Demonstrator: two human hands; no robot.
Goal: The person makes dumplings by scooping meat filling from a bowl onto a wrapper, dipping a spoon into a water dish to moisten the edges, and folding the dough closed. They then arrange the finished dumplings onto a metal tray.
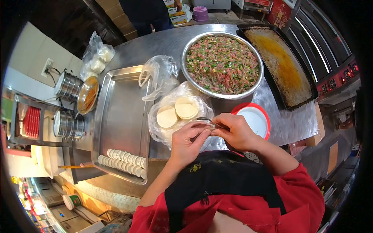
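My left hand (190, 140) is closed on a small, pale dumpling wrapper (211, 127), mostly covered by fingers. My right hand (236, 132) pinches the wrapper's other side and also holds a thin metal utensil (205, 119), whose end shape I cannot make out. Just beyond the hands, stacks of round wrappers (167, 117) lie in a clear plastic bag (154, 130). A large steel bowl (233, 96) is heaped with minced meat and chopped greens (222, 64). Near my right hand stands a white bowl with a red rim (267, 121).
Left, a steel tray (120, 105) holds rows of pleated dumplings (124, 158) at its near end. Farther left are metal tins (68, 86) and a bowl of reddish-brown stuff (88, 97). A black baking pan (311, 95) lies right. A person (145, 15) stands across the table.
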